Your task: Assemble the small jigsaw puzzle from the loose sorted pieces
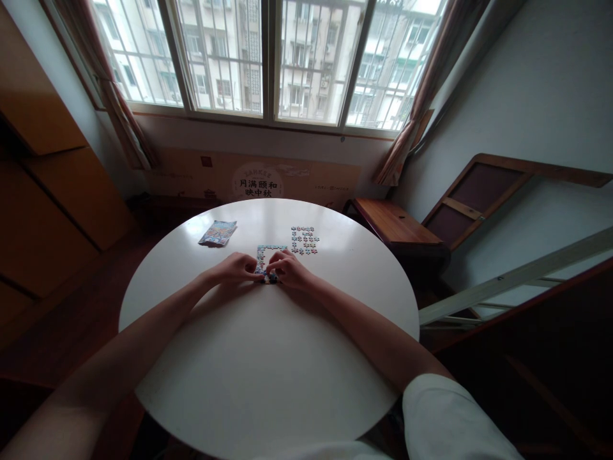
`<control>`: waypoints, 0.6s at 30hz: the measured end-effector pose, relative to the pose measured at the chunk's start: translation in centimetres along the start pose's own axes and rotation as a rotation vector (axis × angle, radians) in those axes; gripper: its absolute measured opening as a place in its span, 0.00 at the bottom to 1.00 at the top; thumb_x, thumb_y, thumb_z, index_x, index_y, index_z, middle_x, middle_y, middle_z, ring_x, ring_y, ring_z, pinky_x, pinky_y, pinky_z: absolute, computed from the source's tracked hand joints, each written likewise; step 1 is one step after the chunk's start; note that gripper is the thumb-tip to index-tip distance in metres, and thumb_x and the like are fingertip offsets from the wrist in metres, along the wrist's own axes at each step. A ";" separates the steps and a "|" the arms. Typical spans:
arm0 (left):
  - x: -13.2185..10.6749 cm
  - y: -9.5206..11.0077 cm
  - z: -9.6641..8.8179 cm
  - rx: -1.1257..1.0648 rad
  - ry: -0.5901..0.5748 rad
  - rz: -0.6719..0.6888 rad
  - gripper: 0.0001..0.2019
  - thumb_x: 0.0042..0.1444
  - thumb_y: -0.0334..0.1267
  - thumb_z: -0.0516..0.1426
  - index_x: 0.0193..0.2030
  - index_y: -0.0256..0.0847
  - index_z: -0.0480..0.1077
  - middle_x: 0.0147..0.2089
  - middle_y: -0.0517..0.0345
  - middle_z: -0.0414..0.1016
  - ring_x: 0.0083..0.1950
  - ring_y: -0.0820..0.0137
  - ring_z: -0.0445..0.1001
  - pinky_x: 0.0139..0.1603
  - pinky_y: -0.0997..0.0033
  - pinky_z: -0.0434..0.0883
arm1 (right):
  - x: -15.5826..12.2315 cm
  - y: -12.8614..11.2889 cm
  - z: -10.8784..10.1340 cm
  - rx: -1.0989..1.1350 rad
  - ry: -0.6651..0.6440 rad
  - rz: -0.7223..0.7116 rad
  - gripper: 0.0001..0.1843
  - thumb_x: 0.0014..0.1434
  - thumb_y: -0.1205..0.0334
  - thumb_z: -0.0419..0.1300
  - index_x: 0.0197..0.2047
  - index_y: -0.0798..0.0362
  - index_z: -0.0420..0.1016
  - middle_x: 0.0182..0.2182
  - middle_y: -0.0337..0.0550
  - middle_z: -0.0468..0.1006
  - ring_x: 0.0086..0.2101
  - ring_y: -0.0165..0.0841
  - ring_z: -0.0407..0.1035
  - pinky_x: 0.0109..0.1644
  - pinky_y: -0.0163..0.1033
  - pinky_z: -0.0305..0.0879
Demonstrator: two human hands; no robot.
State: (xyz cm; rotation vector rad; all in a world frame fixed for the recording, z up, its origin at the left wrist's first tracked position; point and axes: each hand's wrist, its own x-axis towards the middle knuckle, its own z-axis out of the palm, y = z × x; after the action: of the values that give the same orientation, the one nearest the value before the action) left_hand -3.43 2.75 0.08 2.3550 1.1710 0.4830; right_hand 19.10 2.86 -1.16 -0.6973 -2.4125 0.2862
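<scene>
A partly joined jigsaw puzzle (272, 247) lies on the white round table, its pieces forming the top and left edges of a frame and a short run along the bottom. My left hand (237, 267) rests at its lower left corner, fingers curled in and thumb against the edge pieces. At the bottom row, my right hand (291, 269) is closed in a pinch over dark jigsaw pieces (271, 279). My fingers partly hide the pieces between the two hands. Loose jigsaw pieces (304, 239) are laid out in rows just beyond my right hand.
A colourful printed sheet or packet (218, 233) lies at the back left of the white table (268, 364). To the right stands a wooden bench (397, 220) by the wall. Barred windows (268, 61) and curtains (122, 121) are behind the table.
</scene>
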 end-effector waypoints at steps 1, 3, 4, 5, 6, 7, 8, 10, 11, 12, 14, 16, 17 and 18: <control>0.0 0.0 0.0 -0.002 0.001 0.000 0.24 0.45 0.57 0.59 0.19 0.36 0.62 0.19 0.65 0.55 0.23 0.78 0.52 0.23 0.75 0.46 | 0.0 0.0 0.0 0.003 0.002 0.005 0.18 0.50 0.81 0.57 0.32 0.49 0.80 0.35 0.42 0.73 0.39 0.34 0.61 0.48 0.41 0.57; 0.0 -0.1 0.0 -0.005 0.004 0.003 0.24 0.45 0.57 0.59 0.19 0.36 0.62 0.19 0.65 0.55 0.23 0.78 0.51 0.23 0.75 0.46 | 0.0 0.0 0.1 0.011 0.006 0.012 0.17 0.50 0.81 0.57 0.32 0.49 0.80 0.35 0.42 0.73 0.39 0.34 0.61 0.48 0.40 0.57; 0.0 -0.1 0.0 -0.004 0.008 0.005 0.23 0.46 0.57 0.59 0.19 0.36 0.62 0.19 0.65 0.55 0.23 0.78 0.51 0.23 0.75 0.46 | 0.0 0.0 0.1 0.014 0.009 0.012 0.17 0.50 0.81 0.58 0.32 0.49 0.80 0.35 0.42 0.73 0.39 0.34 0.61 0.48 0.40 0.57; 0.0 -0.1 0.0 -0.002 0.010 0.006 0.23 0.46 0.57 0.58 0.19 0.36 0.62 0.19 0.66 0.54 0.23 0.78 0.51 0.24 0.75 0.45 | 0.0 0.0 0.2 0.016 0.011 0.012 0.17 0.50 0.81 0.58 0.32 0.49 0.80 0.35 0.42 0.73 0.39 0.34 0.61 0.47 0.40 0.57; 0.0 -0.1 0.0 0.003 0.010 0.007 0.23 0.46 0.57 0.58 0.19 0.36 0.62 0.19 0.66 0.54 0.23 0.78 0.50 0.24 0.75 0.45 | 0.0 0.0 0.2 0.017 0.014 0.013 0.18 0.50 0.81 0.57 0.32 0.49 0.81 0.35 0.42 0.73 0.39 0.34 0.61 0.47 0.40 0.58; 0.0 -0.2 0.0 0.009 0.009 0.007 0.24 0.47 0.57 0.57 0.19 0.36 0.62 0.19 0.66 0.53 0.23 0.78 0.50 0.24 0.75 0.45 | 0.0 0.0 0.2 0.018 0.016 0.013 0.18 0.50 0.81 0.57 0.32 0.49 0.81 0.35 0.42 0.74 0.39 0.34 0.61 0.47 0.40 0.58; 0.1 -0.2 0.0 0.015 0.007 0.006 0.24 0.48 0.57 0.57 0.19 0.36 0.62 0.20 0.66 0.53 0.24 0.78 0.50 0.24 0.75 0.45 | 0.0 0.0 0.3 0.020 0.018 0.014 0.18 0.51 0.81 0.57 0.32 0.49 0.81 0.35 0.42 0.74 0.39 0.34 0.61 0.47 0.40 0.58; 0.1 -0.3 0.1 0.030 0.003 0.001 0.24 0.48 0.57 0.56 0.19 0.36 0.61 0.20 0.66 0.52 0.24 0.78 0.49 0.24 0.75 0.45 | 0.0 0.0 0.3 0.024 0.023 0.016 0.18 0.51 0.81 0.56 0.32 0.49 0.81 0.34 0.42 0.74 0.39 0.34 0.61 0.47 0.40 0.58; 0.1 -0.3 0.1 0.035 0.004 -0.003 0.24 0.49 0.57 0.56 0.19 0.36 0.61 0.20 0.66 0.51 0.24 0.78 0.49 0.24 0.75 0.45 | 0.0 0.0 0.3 0.025 0.026 0.018 0.18 0.51 0.81 0.56 0.32 0.49 0.81 0.34 0.42 0.74 0.38 0.34 0.61 0.47 0.40 0.58; 0.2 -0.3 0.1 0.039 0.008 -0.006 0.25 0.49 0.58 0.56 0.19 0.37 0.60 0.19 0.66 0.51 0.24 0.78 0.49 0.24 0.75 0.45 | 0.0 0.0 0.3 0.027 0.027 0.019 0.18 0.51 0.81 0.56 0.32 0.49 0.81 0.34 0.42 0.74 0.38 0.34 0.61 0.47 0.40 0.58; 0.1 -0.3 0.1 0.037 0.014 -0.012 0.25 0.49 0.58 0.56 0.18 0.37 0.59 0.19 0.66 0.51 0.24 0.78 0.49 0.24 0.75 0.45 | 0.0 0.0 0.3 0.031 0.027 0.023 0.17 0.51 0.80 0.56 0.32 0.49 0.81 0.34 0.42 0.74 0.38 0.33 0.61 0.46 0.39 0.58; 0.1 -0.1 0.1 0.030 0.008 -0.013 0.25 0.48 0.59 0.56 0.19 0.37 0.60 0.19 0.66 0.52 0.23 0.78 0.49 0.24 0.75 0.45 | 0.0 0.0 0.3 0.034 0.024 0.027 0.17 0.52 0.80 0.56 0.32 0.49 0.81 0.34 0.42 0.74 0.38 0.33 0.61 0.46 0.39 0.58; 0.0 0.0 0.0 0.031 0.004 -0.014 0.25 0.48 0.59 0.57 0.19 0.37 0.60 0.19 0.66 0.53 0.23 0.78 0.50 0.24 0.75 0.45 | 0.0 0.0 0.3 0.034 0.023 0.028 0.17 0.52 0.80 0.57 0.32 0.49 0.81 0.34 0.42 0.74 0.38 0.33 0.61 0.46 0.40 0.58; -0.1 0.3 0.0 0.037 0.001 -0.015 0.25 0.47 0.59 0.57 0.19 0.37 0.61 0.19 0.66 0.54 0.23 0.78 0.50 0.24 0.75 0.45 | 0.0 0.0 0.3 0.033 0.022 0.028 0.17 0.52 0.79 0.57 0.32 0.49 0.81 0.34 0.42 0.74 0.38 0.34 0.61 0.47 0.40 0.58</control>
State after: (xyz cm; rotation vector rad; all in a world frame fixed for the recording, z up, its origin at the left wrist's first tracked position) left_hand -3.30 2.56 0.26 2.3753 1.2070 0.4612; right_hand 18.92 2.88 -1.41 -0.7157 -2.3731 0.3277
